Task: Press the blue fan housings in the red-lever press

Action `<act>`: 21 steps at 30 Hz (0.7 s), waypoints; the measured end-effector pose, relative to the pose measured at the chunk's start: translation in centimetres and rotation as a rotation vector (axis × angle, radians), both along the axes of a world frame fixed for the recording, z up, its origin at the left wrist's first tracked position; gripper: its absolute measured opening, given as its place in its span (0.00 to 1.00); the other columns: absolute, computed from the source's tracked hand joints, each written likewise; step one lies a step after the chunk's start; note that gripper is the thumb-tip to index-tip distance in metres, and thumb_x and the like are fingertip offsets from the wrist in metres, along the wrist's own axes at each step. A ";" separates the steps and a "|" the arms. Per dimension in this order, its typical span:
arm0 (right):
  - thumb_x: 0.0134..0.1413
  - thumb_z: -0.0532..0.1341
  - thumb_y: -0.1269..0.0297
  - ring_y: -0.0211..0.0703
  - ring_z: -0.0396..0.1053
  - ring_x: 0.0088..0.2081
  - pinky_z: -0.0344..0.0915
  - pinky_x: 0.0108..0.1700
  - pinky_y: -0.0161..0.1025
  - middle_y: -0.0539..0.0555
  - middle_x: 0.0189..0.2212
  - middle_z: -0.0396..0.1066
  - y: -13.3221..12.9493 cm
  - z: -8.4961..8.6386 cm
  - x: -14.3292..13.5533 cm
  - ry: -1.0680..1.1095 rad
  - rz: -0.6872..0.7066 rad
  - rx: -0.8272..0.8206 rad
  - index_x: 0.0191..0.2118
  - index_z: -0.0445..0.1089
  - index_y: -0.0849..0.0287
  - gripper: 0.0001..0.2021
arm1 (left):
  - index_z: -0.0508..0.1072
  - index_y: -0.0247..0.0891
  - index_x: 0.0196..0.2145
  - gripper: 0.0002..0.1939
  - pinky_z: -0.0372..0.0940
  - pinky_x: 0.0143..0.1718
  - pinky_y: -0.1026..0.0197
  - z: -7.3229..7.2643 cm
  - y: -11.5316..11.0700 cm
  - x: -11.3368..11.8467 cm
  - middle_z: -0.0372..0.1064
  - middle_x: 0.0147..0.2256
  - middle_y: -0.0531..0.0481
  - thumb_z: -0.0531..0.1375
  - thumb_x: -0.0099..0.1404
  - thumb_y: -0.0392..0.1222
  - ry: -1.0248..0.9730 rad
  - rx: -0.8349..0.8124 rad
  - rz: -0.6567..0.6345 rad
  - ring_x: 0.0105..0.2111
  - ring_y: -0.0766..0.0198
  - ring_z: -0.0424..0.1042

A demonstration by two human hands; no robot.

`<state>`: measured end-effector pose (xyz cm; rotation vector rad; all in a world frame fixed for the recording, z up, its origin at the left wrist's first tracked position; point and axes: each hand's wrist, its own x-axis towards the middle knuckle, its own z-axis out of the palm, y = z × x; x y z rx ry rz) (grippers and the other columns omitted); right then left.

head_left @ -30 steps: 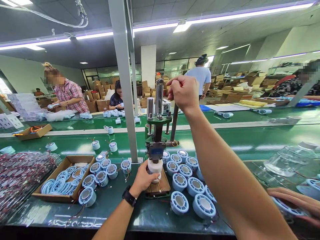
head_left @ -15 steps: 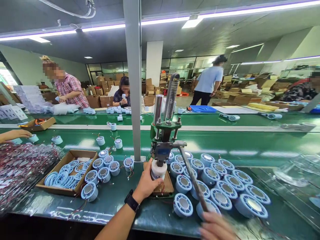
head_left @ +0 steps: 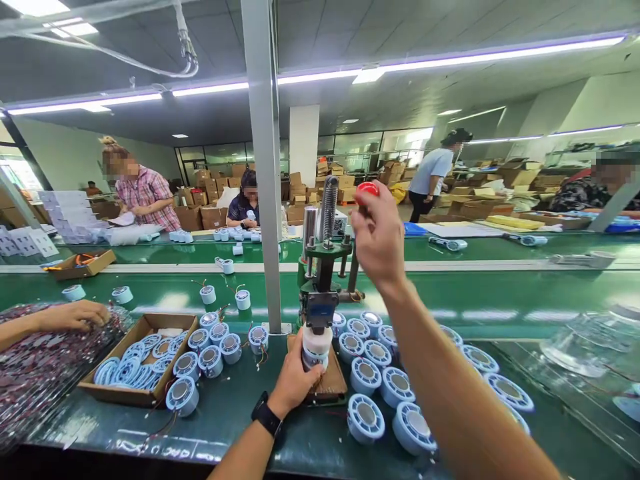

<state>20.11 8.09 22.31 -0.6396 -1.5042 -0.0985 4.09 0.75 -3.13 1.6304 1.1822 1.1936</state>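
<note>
A green hand-lever press (head_left: 327, 253) with a spring on top stands in front of me. My left hand (head_left: 296, 377) grips a light blue round motor housing (head_left: 316, 357) under the ram, fingers wrapped around its left side and thumb in front. A white round block (head_left: 317, 337) sits between the housing and the ram. Raised high at the right of the press, my right hand (head_left: 379, 233) is closed around the lever's handle, whose red knob (head_left: 367, 189) shows above the fingers. The brown board (head_left: 334, 380) lies beneath the housing.
Several blue housings (head_left: 366, 419) crowd the right side, partly behind my right forearm. More housings (head_left: 183, 396) stand left, beside a cardboard box (head_left: 145, 397) of blue rings. A co-worker's hand (head_left: 83, 315) rests over wired parts at far left. A grey post (head_left: 263, 167) rises behind the bench.
My right hand has swung the lever from low at the front right up to nearly upright. My left hand stays on the housing. The co-worker's hand has moved right, onto the wired parts.
</note>
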 end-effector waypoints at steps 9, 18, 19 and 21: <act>0.59 0.59 0.48 0.64 0.63 0.59 0.64 0.57 0.61 0.70 0.62 0.58 -6.6 -27.2 -7.3 0.259 -0.121 -0.520 0.69 0.46 0.61 0.39 | 0.47 0.40 0.69 0.33 0.59 0.64 0.49 7.5 4.9 -10.0 0.63 0.61 0.41 0.49 0.69 0.31 0.619 0.234 0.450 0.61 0.56 0.64; 0.59 0.57 0.43 0.60 0.69 0.56 0.70 0.52 0.52 0.69 0.59 0.63 -5.0 -30.5 -7.4 0.180 -0.171 -0.570 0.68 0.49 0.61 0.39 | 0.71 0.36 0.51 0.16 0.70 0.50 0.45 9.4 13.7 -14.5 0.69 0.53 0.44 0.61 0.69 0.46 1.086 -0.036 0.212 0.50 0.55 0.72; 0.59 0.58 0.43 0.59 0.69 0.56 0.70 0.52 0.51 0.69 0.59 0.64 -5.0 -30.6 -7.3 0.175 -0.168 -0.568 0.67 0.49 0.61 0.38 | 0.71 0.36 0.51 0.16 0.70 0.50 0.46 9.3 13.7 -14.4 0.70 0.52 0.44 0.61 0.69 0.46 1.125 -0.058 0.223 0.49 0.55 0.72; 0.59 0.58 0.43 0.58 0.69 0.56 0.70 0.52 0.51 0.68 0.59 0.64 -5.1 -30.6 -7.2 0.181 -0.151 -0.571 0.67 0.50 0.61 0.38 | 0.70 0.36 0.52 0.17 0.69 0.50 0.46 10.1 13.2 -14.2 0.70 0.51 0.44 0.60 0.69 0.47 1.183 -0.083 0.284 0.48 0.55 0.72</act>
